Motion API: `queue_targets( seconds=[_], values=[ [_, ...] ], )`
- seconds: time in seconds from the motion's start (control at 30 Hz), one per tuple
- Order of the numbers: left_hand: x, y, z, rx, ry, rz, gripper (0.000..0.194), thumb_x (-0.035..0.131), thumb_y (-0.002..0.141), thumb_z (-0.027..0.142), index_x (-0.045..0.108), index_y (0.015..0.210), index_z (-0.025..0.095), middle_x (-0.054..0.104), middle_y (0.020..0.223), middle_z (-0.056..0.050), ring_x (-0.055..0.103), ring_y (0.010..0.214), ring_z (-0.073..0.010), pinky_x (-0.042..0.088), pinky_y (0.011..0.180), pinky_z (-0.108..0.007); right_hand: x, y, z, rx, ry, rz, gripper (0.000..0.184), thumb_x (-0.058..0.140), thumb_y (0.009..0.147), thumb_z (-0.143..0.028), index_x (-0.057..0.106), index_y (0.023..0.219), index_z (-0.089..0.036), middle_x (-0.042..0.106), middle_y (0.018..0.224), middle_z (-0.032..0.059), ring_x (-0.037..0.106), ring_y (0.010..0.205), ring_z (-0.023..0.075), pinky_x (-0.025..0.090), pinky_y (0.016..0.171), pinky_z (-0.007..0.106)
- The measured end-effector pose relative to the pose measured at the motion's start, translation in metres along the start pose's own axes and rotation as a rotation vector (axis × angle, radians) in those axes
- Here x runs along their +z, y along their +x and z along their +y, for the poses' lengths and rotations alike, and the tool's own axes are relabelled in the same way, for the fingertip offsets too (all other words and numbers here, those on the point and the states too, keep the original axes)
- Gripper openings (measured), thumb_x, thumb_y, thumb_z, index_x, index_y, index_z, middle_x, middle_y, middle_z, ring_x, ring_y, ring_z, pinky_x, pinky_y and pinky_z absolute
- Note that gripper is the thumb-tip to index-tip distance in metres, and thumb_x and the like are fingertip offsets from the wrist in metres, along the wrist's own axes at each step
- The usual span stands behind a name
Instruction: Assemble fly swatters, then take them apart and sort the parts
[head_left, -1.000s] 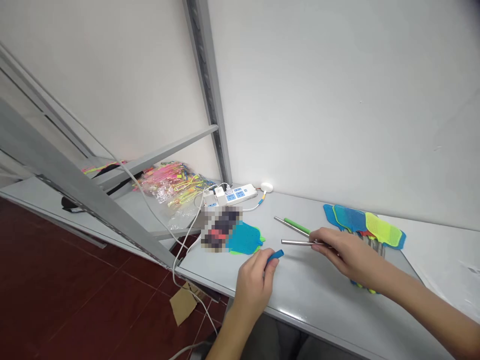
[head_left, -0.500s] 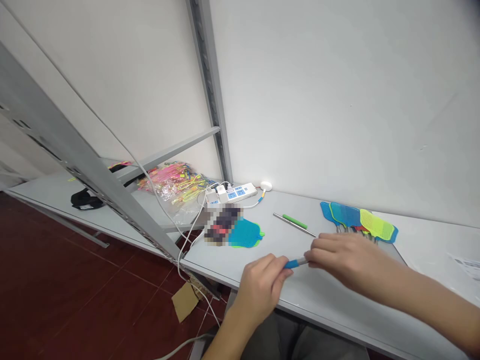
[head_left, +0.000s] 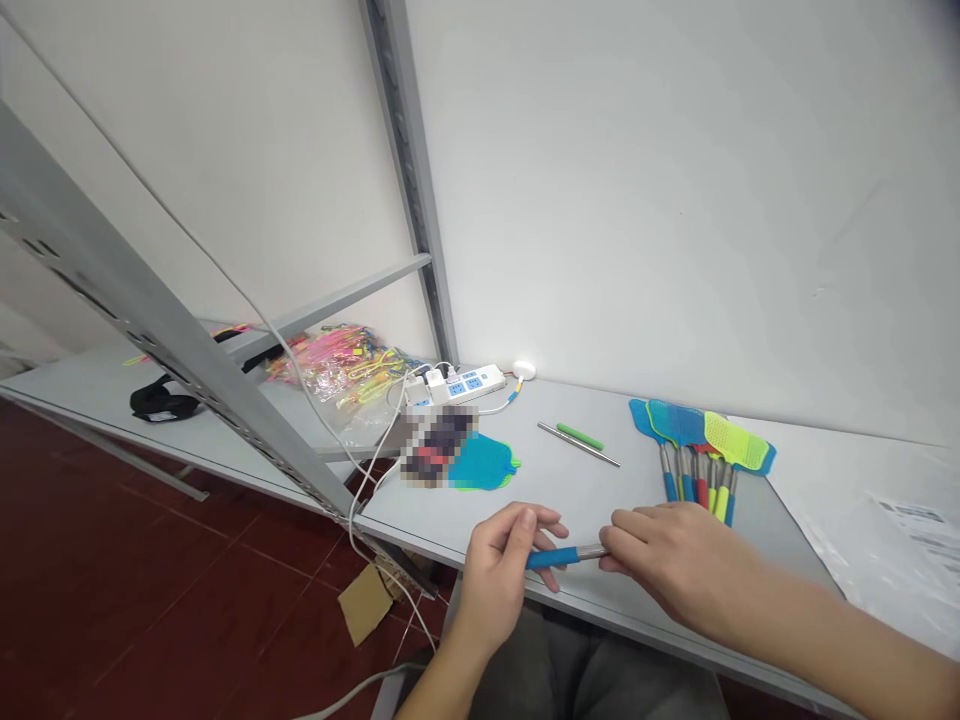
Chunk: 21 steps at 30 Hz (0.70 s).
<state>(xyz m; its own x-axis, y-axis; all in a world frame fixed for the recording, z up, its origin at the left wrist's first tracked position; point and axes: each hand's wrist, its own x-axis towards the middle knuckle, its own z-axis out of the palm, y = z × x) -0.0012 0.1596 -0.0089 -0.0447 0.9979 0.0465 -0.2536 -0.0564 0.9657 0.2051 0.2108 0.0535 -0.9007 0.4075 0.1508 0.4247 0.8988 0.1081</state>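
Note:
A telescopic fly swatter handle (head_left: pixel 553 558), a metal rod with a blue grip, lies level between my hands above the bench's front edge. My right hand (head_left: pixel 660 545) is closed around its metal end, which the fingers hide. Against the blue end is my left hand (head_left: pixel 499 565), its fingers loose and spread, the thumb raised. On the bench beyond lie a bare metal rod (head_left: pixel 577 444) and a green grip tube (head_left: pixel 580 436). Blue and green swatter heads (head_left: pixel 487 465) are stacked at left. Several fly swatters (head_left: pixel 694 430) with coloured grips are fanned out at right.
A white power strip (head_left: pixel 469 385) with plugs and cables sits near the wall. Grey metal shelf posts (head_left: pixel 405 150) rise at left, with a bag of colourful items (head_left: pixel 345 365) behind. A white plastic sheet (head_left: pixel 847 500) covers the bench's right. Cardboard (head_left: pixel 365 605) lies on the floor.
My left fingers have loosened from around the blue grip and spread, exposing more of it. Both hands have shifted slightly lower and left in view, uncovering the swatters' grips.

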Motion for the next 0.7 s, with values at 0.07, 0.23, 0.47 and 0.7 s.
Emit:
queue_targets(
  seconds=[0.07,0.23,0.47,0.7],
  values=[
    [0.005,-0.003,-0.004,-0.049,-0.081,-0.007,0.045,0.045,0.094,0.05,0.068,0.09,0.011,0.066,0.075,-0.007,0.062,0.056,-0.015,0.053,0.044,-0.026,0.001,0.004,-0.004,-0.017,0.007,-0.029,0.013,0.045,0.096,-0.019,0.048,0.084,-0.022,0.057,0.073,-0.0016,0.051,0.057,0.0162,0.018,0.052,0.033],
    [0.006,-0.007,-0.013,-0.081,-0.158,0.038,0.048,0.043,0.096,0.051,0.067,0.088,0.01,0.06,0.057,-0.002,0.057,0.042,-0.0125,0.048,0.038,-0.023,-0.003,0.019,-0.01,-0.065,0.014,-0.082,0.01,0.048,0.091,-0.013,0.051,0.085,-0.021,0.058,0.075,-0.0004,0.053,0.058,0.0166,0.016,0.051,0.032],
    [-0.031,-0.01,-0.014,0.001,0.209,0.099,0.048,0.037,0.097,0.049,0.068,0.085,0.013,0.066,0.076,-0.007,0.055,0.052,-0.013,0.051,0.048,-0.028,0.018,0.052,-0.014,-0.128,0.081,-0.055,0.022,0.041,0.1,-0.026,0.056,0.086,-0.02,0.06,0.075,0.0004,0.052,0.06,0.0154,0.022,0.053,0.032],
    [-0.077,-0.02,-0.019,0.106,0.951,-0.016,0.025,0.04,0.098,0.033,0.057,0.113,0.022,0.066,0.09,-0.007,0.059,0.079,-0.0223,0.044,0.073,-0.034,0.049,0.119,-0.001,-0.156,0.374,0.014,0.027,0.051,0.095,-0.045,0.067,0.094,-0.023,0.064,0.086,0.0035,0.057,0.084,0.0179,0.035,0.076,0.032]
  ],
)
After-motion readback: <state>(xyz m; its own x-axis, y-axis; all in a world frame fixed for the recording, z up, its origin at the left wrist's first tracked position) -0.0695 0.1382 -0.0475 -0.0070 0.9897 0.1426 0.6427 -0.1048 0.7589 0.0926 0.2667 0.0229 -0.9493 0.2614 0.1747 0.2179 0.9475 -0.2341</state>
